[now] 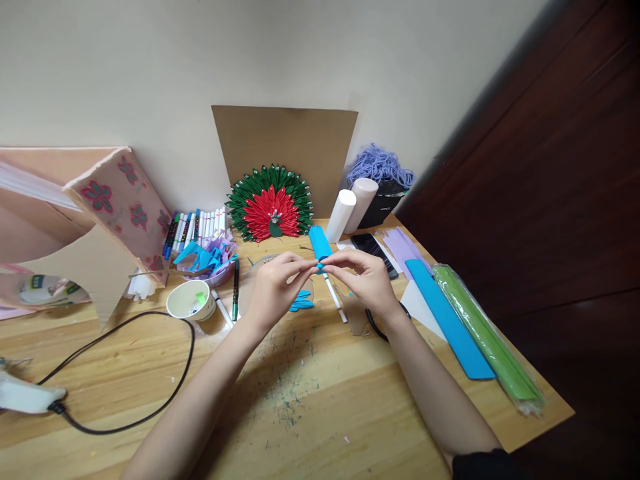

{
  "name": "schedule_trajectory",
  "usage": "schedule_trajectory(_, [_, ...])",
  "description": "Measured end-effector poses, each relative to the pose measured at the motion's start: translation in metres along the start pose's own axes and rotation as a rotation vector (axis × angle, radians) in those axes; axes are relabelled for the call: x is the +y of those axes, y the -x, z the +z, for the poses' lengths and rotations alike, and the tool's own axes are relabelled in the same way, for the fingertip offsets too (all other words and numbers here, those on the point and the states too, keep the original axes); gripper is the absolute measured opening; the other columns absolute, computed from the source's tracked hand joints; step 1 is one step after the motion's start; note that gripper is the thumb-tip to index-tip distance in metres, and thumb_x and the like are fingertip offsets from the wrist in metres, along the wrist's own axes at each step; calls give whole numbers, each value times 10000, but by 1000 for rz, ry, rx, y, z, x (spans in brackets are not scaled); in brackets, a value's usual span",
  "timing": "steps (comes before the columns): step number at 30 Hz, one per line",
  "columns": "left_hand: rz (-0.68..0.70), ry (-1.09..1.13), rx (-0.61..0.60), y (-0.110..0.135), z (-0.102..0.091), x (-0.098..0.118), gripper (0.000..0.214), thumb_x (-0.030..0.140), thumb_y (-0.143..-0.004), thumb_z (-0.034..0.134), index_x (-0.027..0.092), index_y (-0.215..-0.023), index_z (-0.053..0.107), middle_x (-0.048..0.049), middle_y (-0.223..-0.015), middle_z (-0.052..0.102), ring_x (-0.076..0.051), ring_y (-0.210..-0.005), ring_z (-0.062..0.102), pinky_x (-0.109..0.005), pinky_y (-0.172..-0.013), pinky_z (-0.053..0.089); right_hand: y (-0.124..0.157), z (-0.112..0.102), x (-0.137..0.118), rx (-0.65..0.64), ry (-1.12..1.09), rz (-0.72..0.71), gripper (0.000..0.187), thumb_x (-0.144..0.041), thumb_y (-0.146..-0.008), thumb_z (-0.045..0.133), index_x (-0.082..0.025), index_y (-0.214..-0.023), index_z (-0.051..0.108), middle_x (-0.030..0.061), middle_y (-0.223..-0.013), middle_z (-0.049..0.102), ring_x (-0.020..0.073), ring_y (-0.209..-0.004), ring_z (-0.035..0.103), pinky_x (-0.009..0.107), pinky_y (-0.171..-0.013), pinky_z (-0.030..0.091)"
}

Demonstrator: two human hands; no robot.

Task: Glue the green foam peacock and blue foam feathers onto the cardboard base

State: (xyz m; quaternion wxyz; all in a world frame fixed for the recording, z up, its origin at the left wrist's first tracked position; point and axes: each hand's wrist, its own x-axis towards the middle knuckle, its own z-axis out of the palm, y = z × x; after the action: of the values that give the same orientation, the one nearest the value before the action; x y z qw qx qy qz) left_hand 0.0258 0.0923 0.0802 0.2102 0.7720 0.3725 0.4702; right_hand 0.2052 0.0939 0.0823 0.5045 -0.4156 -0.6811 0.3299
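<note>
My left hand (277, 283) and my right hand (363, 277) meet above the middle of the wooden table (300, 400). Both pinch a small blue paper strip (320, 248) between their fingertips; the strip sticks up and away from them. Under the hands lie a small blue folded paper piece (301, 303) and a white pen (334, 299). Just behind stands a red and green paper peacock fan (270, 203), leaning on a brown cardboard sheet (285, 150).
A white paper cup (191, 300), a tray of paper scraps (210, 257), markers (193, 230) and a black pen (235, 290) sit left. A glue gun (25, 393) with black cable (150, 373) lies far left. Blue (447, 320) and green paper strips (487, 337), a phone (373, 250) and white rolls (350, 210) lie right.
</note>
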Motion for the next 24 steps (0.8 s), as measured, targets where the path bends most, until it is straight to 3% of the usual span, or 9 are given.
schedule_trajectory(15, [193, -178, -35, 0, 2, 1, 137, 205, -840, 528, 159, -850, 657, -75, -807, 674, -148, -749, 616, -260, -695, 488, 2, -5, -8, -45, 360, -296, 45, -175, -767, 569, -209, -755, 595, 18, -728, 601, 150, -668, 554, 290, -643, 464])
schedule_trajectory(24, [95, -134, 35, -3, -12, 12, 93, 223, -807, 567, 176, -765, 635, -30, -722, 643, -119, -640, 566, -236, -605, 450, 0, -19, -11, 61, 308, -186, 66, -147, -750, 572, -207, -766, 595, 14, -744, 596, 151, -689, 562, 289, -655, 469])
